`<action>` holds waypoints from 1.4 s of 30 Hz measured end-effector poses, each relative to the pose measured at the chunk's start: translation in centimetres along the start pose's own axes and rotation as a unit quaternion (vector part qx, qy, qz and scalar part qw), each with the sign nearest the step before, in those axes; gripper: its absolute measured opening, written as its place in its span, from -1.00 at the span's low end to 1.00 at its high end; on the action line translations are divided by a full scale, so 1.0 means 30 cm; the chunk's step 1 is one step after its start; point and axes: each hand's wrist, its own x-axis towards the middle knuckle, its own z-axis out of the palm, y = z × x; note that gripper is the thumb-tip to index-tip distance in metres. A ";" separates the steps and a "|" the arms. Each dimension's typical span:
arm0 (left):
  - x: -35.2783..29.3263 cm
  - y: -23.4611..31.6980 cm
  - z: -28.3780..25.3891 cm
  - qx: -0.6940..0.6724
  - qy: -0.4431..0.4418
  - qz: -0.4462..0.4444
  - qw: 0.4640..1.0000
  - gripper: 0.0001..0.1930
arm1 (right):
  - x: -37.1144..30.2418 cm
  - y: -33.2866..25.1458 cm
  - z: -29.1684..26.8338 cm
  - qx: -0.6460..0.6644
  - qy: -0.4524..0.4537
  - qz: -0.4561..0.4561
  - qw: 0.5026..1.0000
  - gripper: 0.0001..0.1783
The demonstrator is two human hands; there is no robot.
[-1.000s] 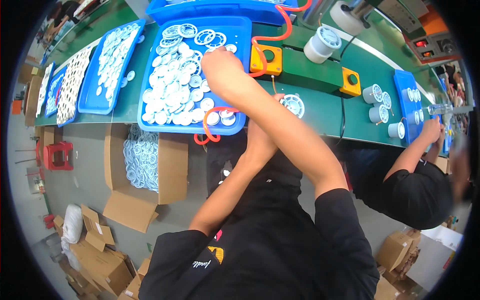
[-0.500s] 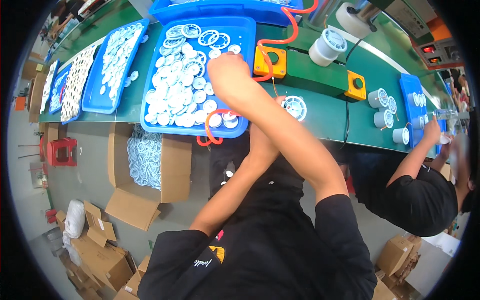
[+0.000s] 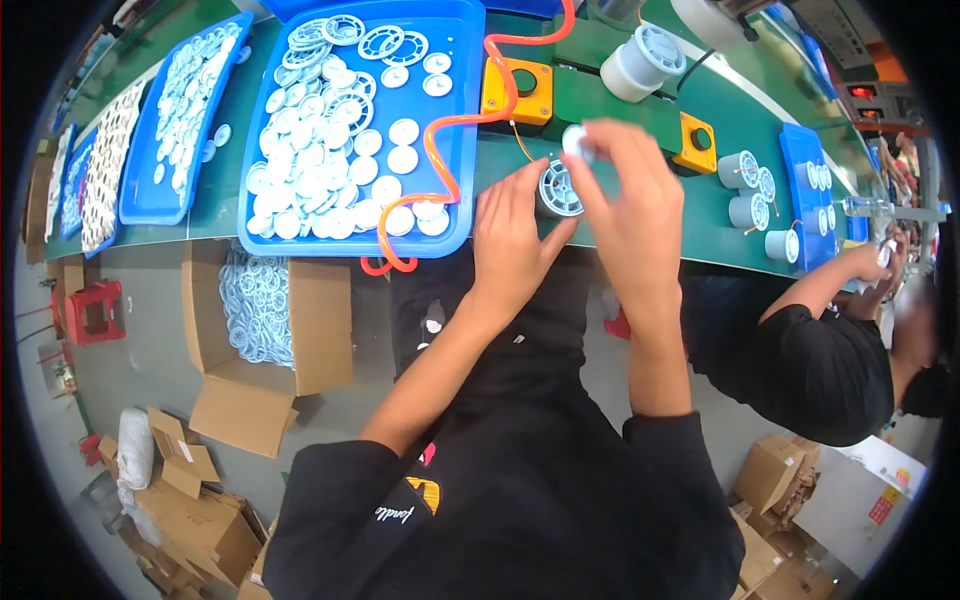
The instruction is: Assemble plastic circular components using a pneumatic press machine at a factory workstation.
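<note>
Just in front of the green fixture stands a light-grey cylindrical housing [image 3: 563, 196] with a spoked round top. Its left side is wrapped by my left hand [image 3: 508, 240], the fingers behind it and the thumb along its near edge. A small white disc [image 3: 575, 142] is pinched between the thumb and fingers of my right hand [image 3: 638, 195], slightly above the housing. A thin orange wire [image 3: 524, 143] runs from behind the housing toward the fixture. To the left lies a blue tray [image 3: 456, 150] with many white discs and several spoked rings.
A coiled orange hose [image 3: 437, 150] crosses the tray's right part. Behind my hands sits a green fixture [image 3: 590, 100] with two yellow button boxes, a white cylinder [image 3: 642, 62] on top. More housings [image 3: 748, 210] stand to the right, near a co-worker [image 3: 820, 360]. An open carton [image 3: 325, 325] holds rings below.
My right hand has come from the tray back to the right, carrying a white disc to the housing. My arms are no longer crossed. The view has shifted somewhat.
</note>
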 end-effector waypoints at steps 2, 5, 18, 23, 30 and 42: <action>-0.001 0.012 0.004 -0.002 -0.006 -0.010 1.000 -0.25 | -0.079 0.048 -0.011 -0.030 -0.029 -0.006 0.999 -0.75; -0.001 0.005 0.004 -0.002 -0.006 -0.010 1.000 -0.26 | -0.130 0.082 0.033 -0.048 -0.010 -0.037 0.998 -0.78; 0.000 0.017 -0.001 -0.033 -0.012 -0.003 0.999 -0.22 | 0.565 -0.024 0.534 -0.184 -0.236 -0.211 0.931 -0.70; 0.002 0.000 -0.018 -0.028 0.022 0.003 0.999 -0.28 | 0.626 -0.011 0.675 -0.220 -0.344 -0.189 0.893 -0.63; -0.001 0.012 -0.014 -0.036 -0.001 0.004 0.999 -0.30 | 0.592 0.012 0.660 -0.178 -0.234 -0.187 0.937 -0.72; 0.007 0.011 -0.025 -0.015 -0.016 -0.042 0.999 -0.32 | -0.127 0.162 -0.116 0.247 0.052 0.291 0.923 -0.85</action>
